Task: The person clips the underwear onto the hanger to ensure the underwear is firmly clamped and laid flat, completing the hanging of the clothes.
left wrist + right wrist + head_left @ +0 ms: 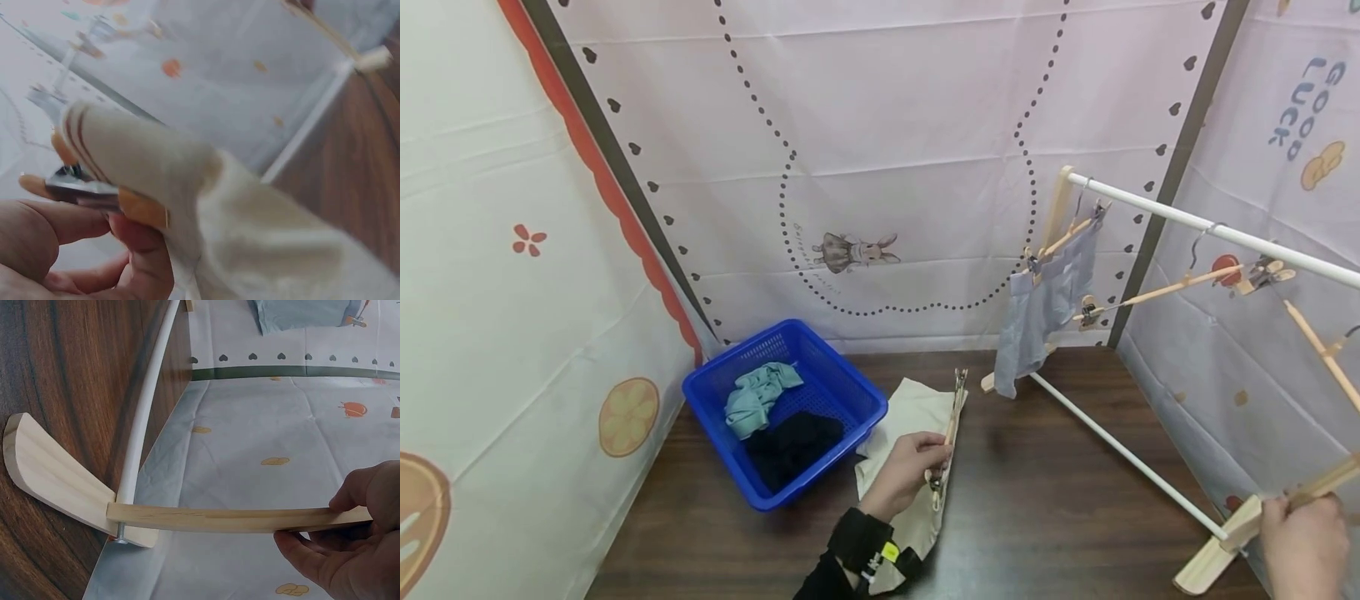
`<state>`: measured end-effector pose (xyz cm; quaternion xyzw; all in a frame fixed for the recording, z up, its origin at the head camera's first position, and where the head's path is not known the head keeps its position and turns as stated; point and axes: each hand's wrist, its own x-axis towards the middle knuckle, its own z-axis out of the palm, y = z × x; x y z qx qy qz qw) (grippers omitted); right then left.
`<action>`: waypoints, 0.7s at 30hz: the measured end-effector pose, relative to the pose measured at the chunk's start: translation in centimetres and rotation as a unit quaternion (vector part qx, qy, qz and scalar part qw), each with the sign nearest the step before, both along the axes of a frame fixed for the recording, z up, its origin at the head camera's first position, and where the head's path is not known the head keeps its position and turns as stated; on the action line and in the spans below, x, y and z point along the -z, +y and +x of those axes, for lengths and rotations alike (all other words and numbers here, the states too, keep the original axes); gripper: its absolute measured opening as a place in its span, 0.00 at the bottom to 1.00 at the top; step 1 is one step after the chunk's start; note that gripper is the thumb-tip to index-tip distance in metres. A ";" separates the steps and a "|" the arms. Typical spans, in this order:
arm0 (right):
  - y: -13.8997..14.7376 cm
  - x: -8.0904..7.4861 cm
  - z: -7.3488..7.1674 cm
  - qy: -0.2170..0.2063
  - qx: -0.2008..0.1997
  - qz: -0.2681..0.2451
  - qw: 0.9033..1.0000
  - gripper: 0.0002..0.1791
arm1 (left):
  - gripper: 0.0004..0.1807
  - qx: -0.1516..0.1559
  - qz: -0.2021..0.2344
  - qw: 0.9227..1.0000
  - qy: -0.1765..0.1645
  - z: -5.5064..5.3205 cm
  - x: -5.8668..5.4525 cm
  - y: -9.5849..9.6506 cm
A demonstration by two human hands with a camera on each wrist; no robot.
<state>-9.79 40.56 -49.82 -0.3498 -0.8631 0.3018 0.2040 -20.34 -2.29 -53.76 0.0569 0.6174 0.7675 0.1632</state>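
Note:
My left hand [908, 468] pinches a small wooden clip hanger [953, 421] near one of its metal-and-wood clips. A cream cloth [916, 412] hangs from it; brown stripes mark the cloth's edge in the left wrist view, where a clip [84, 194] bites its corner. At the right, my right hand [1303, 537] grips the wooden upright [206, 517] of a drying rack, thumb on one side and fingers on the other. The upright's wooden foot [59, 475] rests on the table. A grey-blue cloth [1048, 287] is clipped to a hanger on the rack's white top bar [1195, 223].
Left of the cream cloth stands a blue basket [718, 437] containing a teal cloth [760, 396] and a black cloth [797, 446]. Another clip hanger [1180, 285] hangs on the bar. A white lower rod [1127, 454] crosses the rack's base. Printed fabric walls surround the brown table [1037, 500].

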 end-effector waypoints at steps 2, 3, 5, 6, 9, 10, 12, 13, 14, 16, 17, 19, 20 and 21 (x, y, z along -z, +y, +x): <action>-0.1 0.1 0.0 0.000 0.001 0.002 1.000 0.19 | 0.16 0.017 0.022 1.000 0.004 0.3 -1.0 -0.9; -0.2 0.1 -0.1 0.001 0.003 0.001 1.000 0.20 | 0.17 0.026 0.031 0.999 0.000 0.5 -1.6 -1.3; -0.2 0.1 -0.1 0.003 0.005 -0.001 1.000 0.20 | 0.19 0.045 0.048 0.998 -0.011 1.0 -2.6 -2.1; -0.2 0.1 0.0 0.005 0.006 -0.001 1.000 0.20 | 0.20 0.057 0.056 0.997 -0.016 1.2 -3.1 -2.4; -0.2 0.1 -0.1 0.008 0.008 0.002 1.000 0.19 | 0.22 0.099 0.088 0.990 -0.042 2.0 -4.6 -3.3; -0.2 0.0 -0.2 0.008 0.007 0.002 1.000 0.18 | 0.23 0.114 0.096 0.988 -0.048 2.2 -5.0 -3.5; -0.2 0.0 -0.2 0.016 0.003 0.003 1.000 0.17 | 0.24 0.142 0.106 0.982 -0.060 2.6 -5.8 -4.0; -0.2 0.0 -0.2 0.018 0.001 0.002 1.000 0.17 | 0.25 0.155 0.109 0.980 -0.065 2.8 -6.3 -4.3; -0.2 0.0 -0.2 0.021 0.000 0.004 1.000 0.17 | 0.25 0.166 0.110 0.978 -0.068 2.9 -6.6 -4.4; -0.2 0.0 -0.3 0.024 0.000 0.003 1.000 0.17 | 0.25 0.188 0.112 0.973 -0.070 3.0 -7.4 -4.6; -0.2 0.0 -0.3 0.027 0.000 0.004 1.000 0.17 | 0.25 0.197 0.115 0.971 -0.073 3.1 -7.8 -4.7; -0.3 0.1 -0.3 0.024 0.003 0.006 1.000 0.16 | 0.25 0.213 0.119 0.967 -0.070 2.9 -8.3 -4.7; -0.3 0.1 -0.3 0.022 0.006 0.006 1.000 0.16 | 0.25 0.219 0.120 0.966 -0.070 2.8 -8.6 -4.7; -0.4 0.1 -0.3 0.021 0.007 0.006 1.000 0.17 | 0.25 0.227 0.122 0.964 -0.070 2.8 -8.9 -4.7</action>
